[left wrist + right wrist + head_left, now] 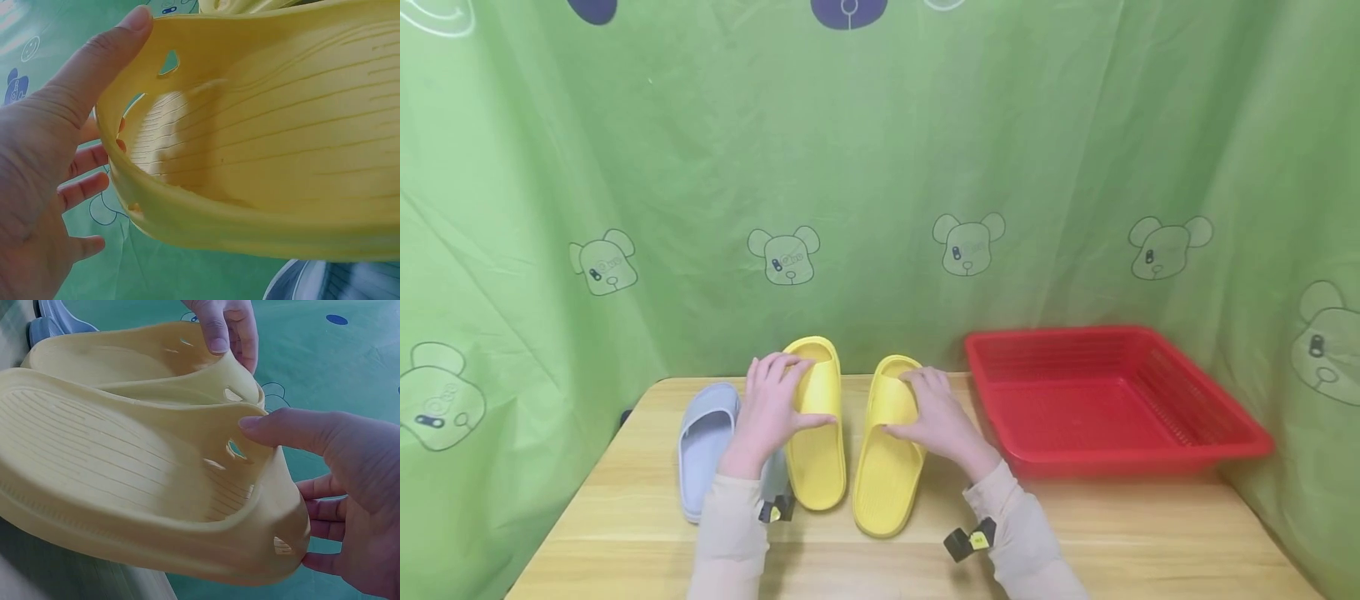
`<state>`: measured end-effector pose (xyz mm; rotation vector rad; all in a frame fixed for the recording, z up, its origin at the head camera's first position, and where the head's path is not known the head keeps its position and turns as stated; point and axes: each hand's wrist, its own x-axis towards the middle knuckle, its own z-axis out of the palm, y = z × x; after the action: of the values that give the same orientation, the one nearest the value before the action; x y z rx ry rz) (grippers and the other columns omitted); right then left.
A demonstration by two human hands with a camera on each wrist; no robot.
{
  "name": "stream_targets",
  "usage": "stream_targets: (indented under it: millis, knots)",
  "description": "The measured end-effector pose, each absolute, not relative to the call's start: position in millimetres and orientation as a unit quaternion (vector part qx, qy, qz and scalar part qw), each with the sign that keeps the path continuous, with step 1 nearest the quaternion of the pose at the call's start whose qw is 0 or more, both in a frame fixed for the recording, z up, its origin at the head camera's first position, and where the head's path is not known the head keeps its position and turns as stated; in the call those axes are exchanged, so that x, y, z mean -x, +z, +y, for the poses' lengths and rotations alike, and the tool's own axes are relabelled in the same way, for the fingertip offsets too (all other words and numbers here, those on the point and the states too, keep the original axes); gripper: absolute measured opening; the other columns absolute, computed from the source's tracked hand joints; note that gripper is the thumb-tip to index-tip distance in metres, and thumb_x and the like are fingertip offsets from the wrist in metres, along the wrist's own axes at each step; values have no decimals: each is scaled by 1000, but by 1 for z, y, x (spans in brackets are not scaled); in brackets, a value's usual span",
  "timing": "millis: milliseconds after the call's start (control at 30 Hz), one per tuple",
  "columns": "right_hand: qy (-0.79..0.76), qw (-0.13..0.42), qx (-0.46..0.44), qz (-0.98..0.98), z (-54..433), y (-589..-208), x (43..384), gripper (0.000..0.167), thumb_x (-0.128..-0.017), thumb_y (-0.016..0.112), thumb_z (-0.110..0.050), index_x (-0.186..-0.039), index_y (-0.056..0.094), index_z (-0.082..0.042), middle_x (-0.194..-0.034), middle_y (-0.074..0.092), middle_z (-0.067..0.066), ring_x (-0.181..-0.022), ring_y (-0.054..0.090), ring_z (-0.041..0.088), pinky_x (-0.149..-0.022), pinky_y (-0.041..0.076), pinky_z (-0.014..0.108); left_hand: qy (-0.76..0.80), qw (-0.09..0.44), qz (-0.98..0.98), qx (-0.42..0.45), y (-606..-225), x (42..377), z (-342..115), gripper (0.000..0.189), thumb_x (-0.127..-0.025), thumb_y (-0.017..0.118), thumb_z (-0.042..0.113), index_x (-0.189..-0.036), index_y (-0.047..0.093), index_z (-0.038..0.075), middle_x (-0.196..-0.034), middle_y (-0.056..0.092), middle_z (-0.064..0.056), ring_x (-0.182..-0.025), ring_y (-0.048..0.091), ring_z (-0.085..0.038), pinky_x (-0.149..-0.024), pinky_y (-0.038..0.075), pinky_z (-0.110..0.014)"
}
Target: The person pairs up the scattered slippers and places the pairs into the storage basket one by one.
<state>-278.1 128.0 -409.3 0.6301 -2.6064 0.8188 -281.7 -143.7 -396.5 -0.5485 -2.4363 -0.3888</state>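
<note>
Wooden table: left grip, right grip pinch yellow slippers; blue ones partly hidden.

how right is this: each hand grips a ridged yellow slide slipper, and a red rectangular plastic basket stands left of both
Only the side is wrong: the head view shows the red rectangular plastic basket standing right of both ridged yellow slide slippers.

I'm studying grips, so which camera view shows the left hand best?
The left wrist view: there the left hand is largest, gripping a yellow slipper close up. The head view shows the hand smaller, from above; the right wrist view shows only part, cut off by the top edge.
</note>
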Motion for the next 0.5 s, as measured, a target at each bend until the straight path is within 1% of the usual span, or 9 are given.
stream_targets:
  millis: [100, 267, 400, 500]
  knots:
    - [290, 176, -222, -914, 129, -411, 279, 77, -64, 87, -40, -123, 55, -2, -132, 49, 18, -128, 40, 36, -107, 41, 53, -149, 310, -916, 207, -396, 281, -145, 90, -55, 84, 62, -127, 61, 13, -126, 59, -8, -126, 46, -32, -114, 27, -62]
    - [306, 171, -212, -912, 131, -411, 280, 78, -64, 87, -40, -123, 55, -2, -151, 33, 20, -142, 26, 40, -112, 34, 59, -162, 319, -910, 208, -396, 282, -145, 90, -55, 84, 62, -126, 61, 12, -129, 57, -9, -127, 45, -32, -115, 29, -56]
    - [305, 175, -208, -913, 132, -410, 281, 78, -64, 87, -40, -124, 54, -2, -156, 29, 18, -144, 24, 39, -113, 33, 59, -184, 314, -909, 203, -395, 281, -147, 90, -57, 85, 59, -128, 59, 11, -139, 51, -12, -134, 41, -34, -116, 29, -52]
    - [304, 177, -202, -914, 134, -409, 282, 79, -64, 87, -40, -125, 54, -3, -156, 29, 18, -144, 24, 40, -114, 31, 61, -205, 295, -914, 189, -395, 281, -149, 91, -59, 85, 59, -131, 56, 10, -148, 44, -12, -141, 35, -35, -118, 27, -53]
